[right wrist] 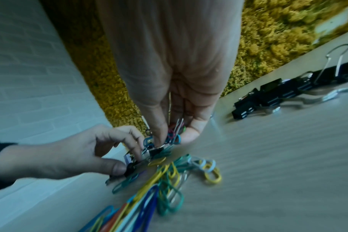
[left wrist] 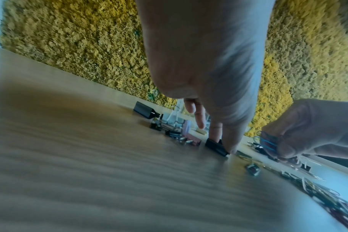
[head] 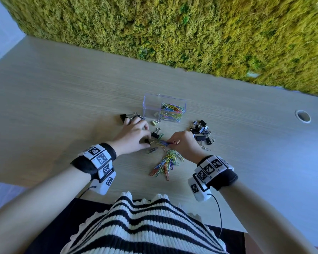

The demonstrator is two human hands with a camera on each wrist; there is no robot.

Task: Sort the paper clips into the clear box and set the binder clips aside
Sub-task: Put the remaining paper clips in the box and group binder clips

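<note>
Near the middle of the pale wooden bench point(head: 62, 92), the person's two hands work close together over a scatter of clips. The left hand point(head: 134, 136) reaches down with thumb and fingers curled, pinching a small black binder clip point(head: 147, 141) that lies on the wood; in the left wrist view a fingertip presses against that clip's far side. The right hand point(head: 184, 142) is closed around a small bunch of coloured paper clips point(head: 163, 143), thumb against fingers, with blue and pink loops showing between them in the right wrist view.

Just in front of the person, between the wrists, a loose pile of coloured paper clips point(head: 166, 163) spreads across the bench. Beyond the hands stands the clear box point(head: 152, 105), upright, with a heap of coloured clips filling its right part. A group of black binder clips point(head: 202, 132) lies to the right of the box, apart from the pile. Another large black binder clip point(head: 124, 116) sits at the left, beside the left hand's fingertips, and a small pale clip point(head: 155, 122) lies just in front of the box. Behind the bench runs a moss wall point(head: 173, 30).
</note>
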